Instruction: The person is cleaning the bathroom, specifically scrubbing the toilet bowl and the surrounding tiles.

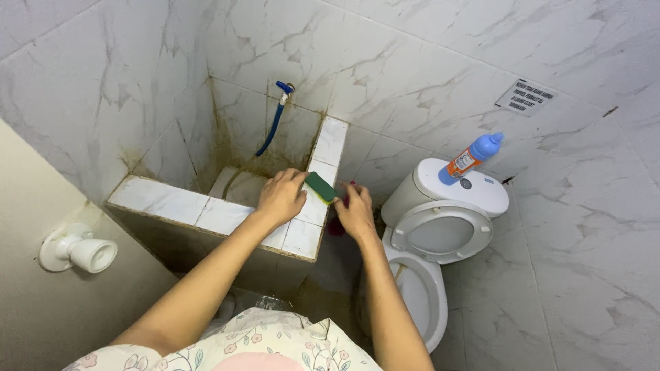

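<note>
Seen from above, two bare forearms reach forward over a floral garment toward a tiled water basin (pixel 206 209) in a bathroom corner. The left hand (pixel 280 198) rests on the basin's tiled rim, fingers curled together over the near end of a green and yellow sponge (pixel 322 187). The sponge lies on the rim's right edge, its long axis slanting from upper left to lower right, between both hands. The right hand (pixel 355 211) sits just beside the sponge's far end, fingers bent; whether it grips anything cannot be told. Farther right stands a white toilet (pixel 440 233), a blue bottle (pixel 471 159) on its tank. A blue tap (pixel 284 88) projects from the far wall.
</note>
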